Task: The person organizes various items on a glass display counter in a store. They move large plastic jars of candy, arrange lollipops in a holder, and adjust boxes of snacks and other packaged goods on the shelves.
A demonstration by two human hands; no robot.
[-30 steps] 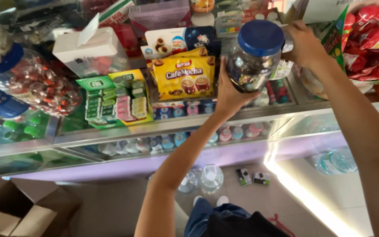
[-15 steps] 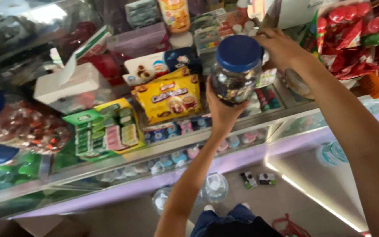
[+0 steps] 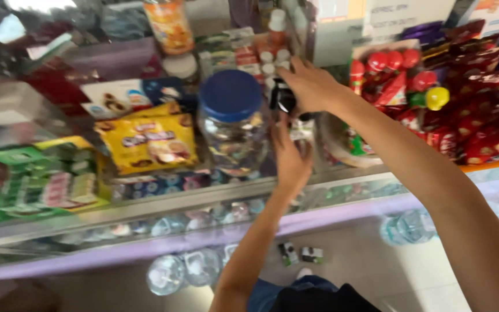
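Lowered since earlier, clear plastic jar with blue lid (image 3: 233, 124) rests on glass desk (image 3: 163, 205); left hand (image 3: 291, 157) grips its side, right hand (image 3: 307, 85) clenches a small dark object (image 3: 285, 98) (unidentifiable) behind the jar; release remains.

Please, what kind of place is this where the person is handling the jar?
Most likely a small shop counter. A glass display counter holds snack packets and chewing-gum boxes, with red sweets packets stacked at the side, beside the blue-lidded jar.

A jar (image 3: 232, 124) stands on the counter (image 3: 163, 208), a pouch (image 3: 148, 141) to its left, both hands to its right.
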